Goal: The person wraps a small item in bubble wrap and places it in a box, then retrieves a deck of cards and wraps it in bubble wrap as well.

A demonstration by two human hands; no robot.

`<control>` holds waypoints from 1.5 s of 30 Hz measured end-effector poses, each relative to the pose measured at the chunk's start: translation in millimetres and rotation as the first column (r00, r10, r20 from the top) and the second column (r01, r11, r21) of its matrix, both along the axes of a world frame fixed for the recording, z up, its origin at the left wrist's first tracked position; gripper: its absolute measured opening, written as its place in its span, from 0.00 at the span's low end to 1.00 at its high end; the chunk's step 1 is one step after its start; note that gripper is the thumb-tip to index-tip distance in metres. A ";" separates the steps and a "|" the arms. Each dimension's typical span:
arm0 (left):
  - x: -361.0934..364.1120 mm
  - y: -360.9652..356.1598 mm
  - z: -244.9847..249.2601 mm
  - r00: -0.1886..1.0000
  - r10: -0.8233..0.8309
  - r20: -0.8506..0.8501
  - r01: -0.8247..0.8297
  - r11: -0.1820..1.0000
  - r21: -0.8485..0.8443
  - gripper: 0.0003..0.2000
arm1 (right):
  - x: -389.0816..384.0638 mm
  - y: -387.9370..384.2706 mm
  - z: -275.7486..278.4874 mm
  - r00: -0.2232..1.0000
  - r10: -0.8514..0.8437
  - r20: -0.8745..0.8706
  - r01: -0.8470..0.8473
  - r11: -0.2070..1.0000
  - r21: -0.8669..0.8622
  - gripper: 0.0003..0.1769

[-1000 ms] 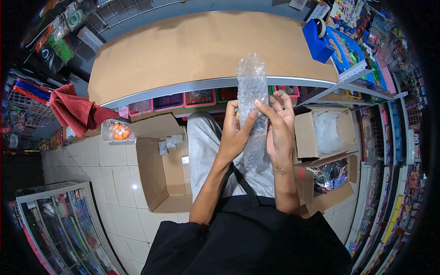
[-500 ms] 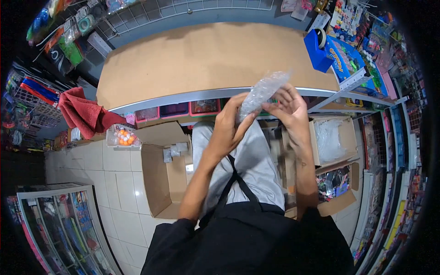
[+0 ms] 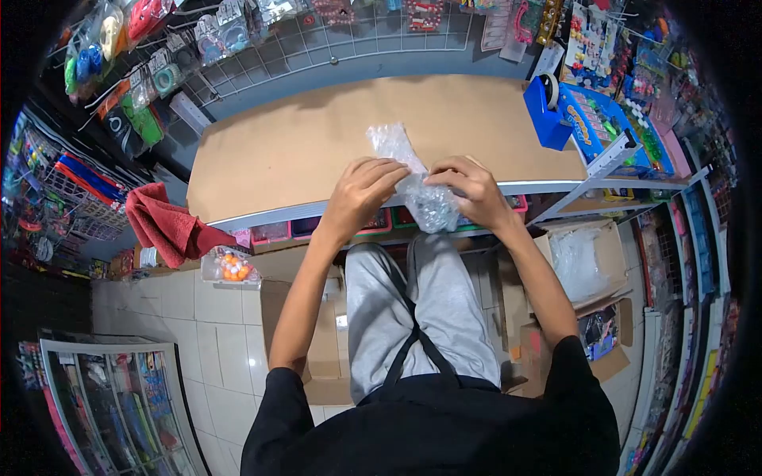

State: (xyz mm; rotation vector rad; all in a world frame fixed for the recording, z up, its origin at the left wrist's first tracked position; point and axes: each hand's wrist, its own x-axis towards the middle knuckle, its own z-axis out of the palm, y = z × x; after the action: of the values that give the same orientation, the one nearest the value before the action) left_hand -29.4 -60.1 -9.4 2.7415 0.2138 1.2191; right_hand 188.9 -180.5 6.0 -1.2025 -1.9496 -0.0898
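A clear bubble-wrap bundle (image 3: 414, 178) lies across the near edge of the brown table (image 3: 317, 135), held by both hands. My left hand (image 3: 361, 190) grips its left side with the fingers curled over it. My right hand (image 3: 468, 189) pinches its right side from above. One end of the wrap sticks up and back over the tabletop, the thicker end hangs at the metal table edge. What is inside the wrap cannot be made out.
A blue tape dispenser (image 3: 546, 101) and a colourful toy box (image 3: 597, 111) sit at the table's right end. A red cloth (image 3: 163, 226) hangs at left. Open cardboard boxes (image 3: 313, 349) (image 3: 583, 258) stand on the tiled floor on both sides of my legs.
The bubble-wrap bundle went from upright in front of me, tilted over, to lying at the table edge. Both hands moved forward with it and the view tilted up toward the wall rack.
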 end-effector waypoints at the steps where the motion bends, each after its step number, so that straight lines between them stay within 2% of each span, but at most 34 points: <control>1: -1.7 -3.8 -6.5 1.000 0.016 0.002 -0.016 0.999 -0.038 0.20 | -0.3 -2.2 -4.3 0.999 0.007 0.042 -0.006 1.000 -0.029 0.15; 2: -6.5 -5.2 -11.8 0.998 -0.043 -0.037 0.041 0.997 -0.064 0.20 | 2.0 -2.5 -10.4 0.996 0.021 0.090 -0.018 0.999 -0.031 0.17; 5: -15.8 -12.6 -28.9 0.992 -0.037 -0.117 0.034 0.999 -0.033 0.21 | 0.7 -3.5 -22.8 0.984 -0.001 0.176 -0.009 0.998 0.058 0.18; 8: -16.5 -15.5 -38.4 0.995 -0.040 -0.096 0.036 0.998 -0.042 0.23 | 6.2 -6.4 -21.3 0.959 0.027 0.283 -0.049 0.996 0.072 0.19; 12: -15.6 -15.7 -46.9 0.998 -0.028 -0.060 0.027 1.000 -0.010 0.23 | 8.8 -5.2 -23.1 0.946 0.054 0.321 -0.084 0.993 0.080 0.20; 15: -13.3 -18.6 -46.8 0.999 0.010 -0.048 -0.010 1.000 0.011 0.18 | 11.1 -5.2 -26.4 0.932 0.057 0.357 -0.094 0.992 0.084 0.23; 20: -12.7 -19.6 -46.0 0.997 0.025 -0.070 -0.024 1.000 0.020 0.22 | 14.7 -3.3 -25.7 0.904 0.074 0.422 -0.118 0.990 0.077 0.26; 24: -13.0 -17.6 -46.7 0.994 0.040 -0.105 -0.035 0.998 0.055 0.24 | 18.3 -1.8 -28.2 0.901 0.109 0.420 -0.161 0.983 0.091 0.20; 26: -12.9 -18.9 -45.6 0.996 0.024 -0.092 -0.023 1.000 0.010 0.23 | 20.9 0.2 -32.8 0.900 0.139 0.414 -0.209 0.969 0.128 0.16; 29: -12.7 -20.1 -45.3 0.998 -0.003 -0.067 0.000 0.999 -0.040 0.24 | 18.2 0.0 -27.6 0.897 0.207 0.392 -0.253 0.965 0.069 0.11; 30: -12.4 -20.0 -44.9 0.998 -0.013 -0.057 0.010 0.999 -0.052 0.25 | 16.3 0.5 -27.2 0.914 0.220 0.341 -0.251 0.967 0.049 0.11; 35: -9.9 -23.3 -39.8 1.000 -0.007 -0.002 0.007 0.995 -0.104 0.17 | 8.6 5.0 -20.4 0.966 0.251 0.063 -0.247 0.966 -0.073 0.11; 39: -1.8 -29.5 -40.5 0.988 0.027 0.150 0.006 0.977 -0.213 0.11 | 4.2 8.5 -24.3 0.968 0.147 -0.204 -0.193 0.954 -0.230 0.12; 42: 3.4 -33.5 -38.9 0.974 0.059 0.218 0.005 0.960 -0.281 0.09 | -9.6 10.4 -21.7 0.871 0.069 -0.487 -0.238 0.926 -0.294 0.12; 43: 5.5 -36.3 -38.2 0.964 0.098 0.246 -0.006 0.937 -0.350 0.10 | -11.9 10.6 -21.0 0.820 0.035 -0.572 -0.256 0.915 -0.312 0.13; 45: 8.6 -40.9 -36.8 0.940 0.180 0.290 -0.019 0.876 -0.482 0.10 | -11.8 14.8 -26.1 0.799 0.009 -0.602 -0.249 0.915 -0.317 0.13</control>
State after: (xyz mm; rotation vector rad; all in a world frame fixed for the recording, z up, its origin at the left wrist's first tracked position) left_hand -20.9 -101.0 -46.1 2.0983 0.5442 1.4039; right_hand 177.1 -165.7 -20.1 -1.1468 -1.5076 0.7009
